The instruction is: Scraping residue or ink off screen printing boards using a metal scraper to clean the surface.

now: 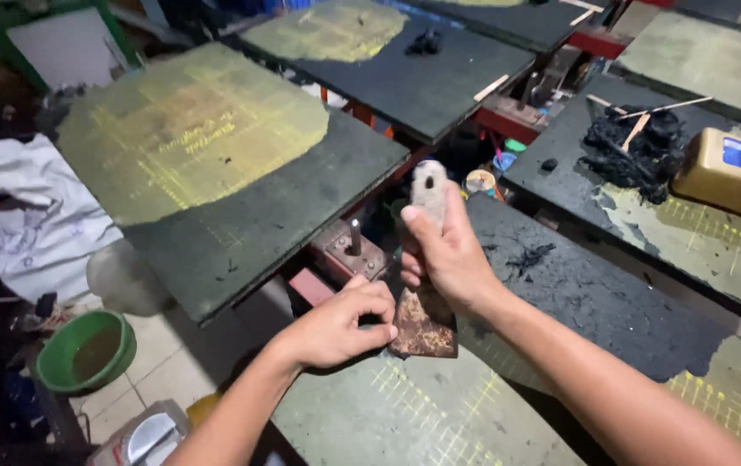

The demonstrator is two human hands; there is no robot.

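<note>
My right hand grips the pale handle of a rusty scraper, held upright with its wide blade pointing down at the near board. My left hand is curled beside the blade's left edge, fingertips touching it. The near board is greenish with a yellow grid and a dark scraped layer to the right.
Several flat printing boards stand around: one at the left with a yellow patch, and one at the right carrying black scrapings, wooden sticks and a yellow canister. A green bowl and white cloth lie on the floor at the left.
</note>
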